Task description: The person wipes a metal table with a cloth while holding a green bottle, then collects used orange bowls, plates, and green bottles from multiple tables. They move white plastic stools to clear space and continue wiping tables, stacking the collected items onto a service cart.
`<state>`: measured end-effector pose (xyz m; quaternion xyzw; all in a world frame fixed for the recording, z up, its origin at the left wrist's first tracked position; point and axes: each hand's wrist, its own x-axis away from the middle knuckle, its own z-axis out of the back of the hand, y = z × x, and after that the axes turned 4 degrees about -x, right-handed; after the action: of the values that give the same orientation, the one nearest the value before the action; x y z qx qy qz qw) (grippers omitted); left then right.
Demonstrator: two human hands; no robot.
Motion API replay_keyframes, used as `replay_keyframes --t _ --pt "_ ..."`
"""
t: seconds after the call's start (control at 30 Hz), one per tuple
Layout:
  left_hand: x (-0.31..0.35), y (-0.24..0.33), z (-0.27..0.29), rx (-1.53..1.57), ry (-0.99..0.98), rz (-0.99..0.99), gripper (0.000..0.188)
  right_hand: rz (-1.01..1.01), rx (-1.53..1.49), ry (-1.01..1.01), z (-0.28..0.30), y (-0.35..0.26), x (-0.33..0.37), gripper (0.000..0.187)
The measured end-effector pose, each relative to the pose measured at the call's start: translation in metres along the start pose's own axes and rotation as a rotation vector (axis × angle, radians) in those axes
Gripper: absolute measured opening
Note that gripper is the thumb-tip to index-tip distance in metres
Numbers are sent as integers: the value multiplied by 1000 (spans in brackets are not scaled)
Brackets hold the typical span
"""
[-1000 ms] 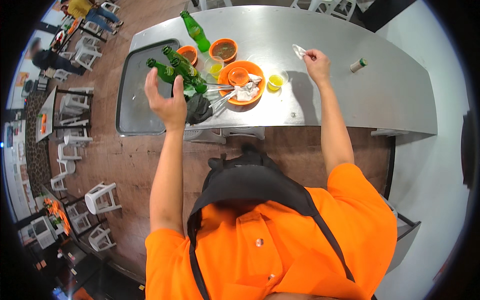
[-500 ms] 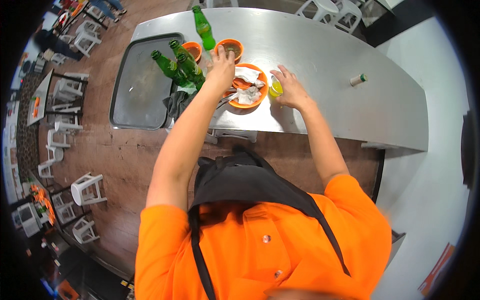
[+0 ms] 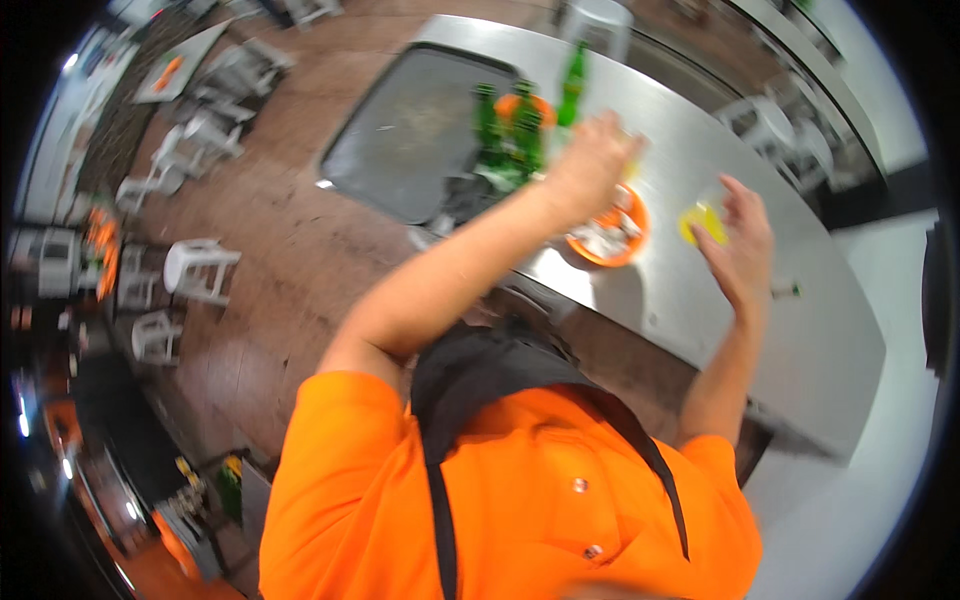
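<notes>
Across the metal table [image 3: 810, 350], both arms are stretching out from orange sleeves. The right hand [image 3: 742, 240] is grasping a cup of yellow drink [image 3: 700, 222], its thumb and fingers closing around the side; whether the cup is resting on the table or hanging just above it, I cannot tell. The left hand [image 3: 598, 165] is hovering over the far left part of a large orange bowl [image 3: 606, 262], blurred, with something yellow showing beside its fingertips; I cannot tell whether it is gripping anything. Crumpled tissues [image 3: 605, 240] are lying in the bowl, which is sitting between the two hands. Green bottles [image 3: 525, 135] are standing to the left of the left hand, partly hiding a small orange bowl [image 3: 543, 108]. Beside them, a dark cloth [image 3: 468, 195] is lying at the edge of a grey tray [image 3: 400, 130].
</notes>
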<state>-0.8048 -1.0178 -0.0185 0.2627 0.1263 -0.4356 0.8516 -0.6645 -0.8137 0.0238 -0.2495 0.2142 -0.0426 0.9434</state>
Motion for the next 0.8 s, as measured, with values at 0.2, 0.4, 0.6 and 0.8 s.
replay_keyframes --t 0.2,0.4,0.6,0.8 --pt "107 -11 78 345 98 121 71 317 -388 -159 -21 -134 -29 57" --pt "249 -81 142 435 272 390 87 517 -679 -495 -158 -265 -17 52" --pt "404 -157 214 299 424 476 86 580 -645 -797 -269 -398 27 79" --pt "546 -226 262 323 642 477 85 -175 662 -283 -405 -149 68 64"
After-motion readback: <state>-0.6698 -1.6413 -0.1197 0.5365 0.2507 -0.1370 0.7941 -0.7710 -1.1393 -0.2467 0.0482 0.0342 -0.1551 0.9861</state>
